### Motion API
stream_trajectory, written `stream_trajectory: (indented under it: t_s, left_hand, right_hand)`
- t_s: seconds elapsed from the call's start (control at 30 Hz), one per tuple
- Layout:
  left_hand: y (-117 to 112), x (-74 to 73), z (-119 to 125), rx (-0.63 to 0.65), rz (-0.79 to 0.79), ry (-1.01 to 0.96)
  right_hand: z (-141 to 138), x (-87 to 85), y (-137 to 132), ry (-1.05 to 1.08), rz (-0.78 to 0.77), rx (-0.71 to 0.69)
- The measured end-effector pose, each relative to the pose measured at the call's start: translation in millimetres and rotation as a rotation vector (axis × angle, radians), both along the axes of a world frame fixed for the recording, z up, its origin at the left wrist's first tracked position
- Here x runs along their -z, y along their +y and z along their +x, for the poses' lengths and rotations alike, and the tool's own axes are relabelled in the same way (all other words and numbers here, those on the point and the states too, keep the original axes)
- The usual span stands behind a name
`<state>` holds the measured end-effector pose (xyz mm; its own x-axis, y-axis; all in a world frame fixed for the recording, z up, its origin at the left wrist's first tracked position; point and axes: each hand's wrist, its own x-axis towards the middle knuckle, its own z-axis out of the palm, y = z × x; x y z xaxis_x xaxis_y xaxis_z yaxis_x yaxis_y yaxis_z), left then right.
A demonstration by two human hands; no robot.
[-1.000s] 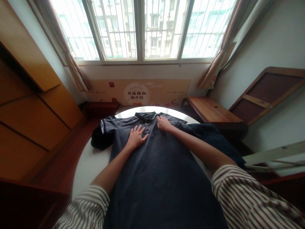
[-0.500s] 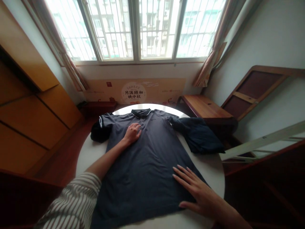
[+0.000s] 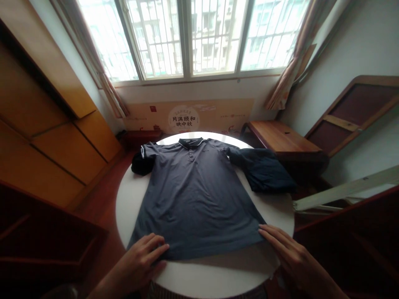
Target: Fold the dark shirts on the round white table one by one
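Note:
A dark grey polo shirt (image 3: 196,195) lies spread face up on a round white table (image 3: 124,199), collar towards the window. My left hand (image 3: 140,261) rests at the shirt's bottom left hem with fingers stretched out on the cloth. My right hand (image 3: 286,249) lies flat at the bottom right corner of the hem, fingertips touching the fabric. Neither hand grips anything. The shirt's left sleeve (image 3: 141,160) hangs over the table's edge.
A darker folded garment (image 3: 264,172) lies on the table's right side beside the shirt. A wooden side table (image 3: 280,141) stands at the right, wooden cabinets (image 3: 56,145) at the left, a printed board (image 3: 187,118) under the window. A white plank (image 3: 343,187) leans at the right.
Both hands have come back from the shirt's chest and collar to its bottom hem; the right hand moved first, then the left. The view has drawn back from the table.

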<state>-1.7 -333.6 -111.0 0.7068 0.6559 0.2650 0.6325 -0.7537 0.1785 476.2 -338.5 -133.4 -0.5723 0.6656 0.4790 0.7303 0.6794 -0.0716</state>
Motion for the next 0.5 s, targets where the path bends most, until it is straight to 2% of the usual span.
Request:
stream_trajectory:
  t_s: [0.07,0.13,0.23,0.33,0.5]
  left_hand:
    - [-4,12.4,-10,-0.028,0.081,-0.028]
    - [-3,17.7,-18,-0.043,0.114,-0.054]
    - [-2,14.6,-25,-0.099,0.091,-0.105]
    - [-2,7.9,-31,-0.152,-0.004,-0.121]
    - [-4,8.2,-50,-0.108,-0.034,-0.081]
  right_hand:
    - [-2,-1.1,-1,0.017,-0.006,-0.021]
    - [-4,-0.7,-3,0.002,0.019,-0.04]
    - [-8,-1.0,-10,-0.034,0.067,-0.042]
    - [-17,-7.3,-21,-0.066,0.045,-0.069]
    - [-31,-20.4,-33,-0.052,-0.051,-0.045]
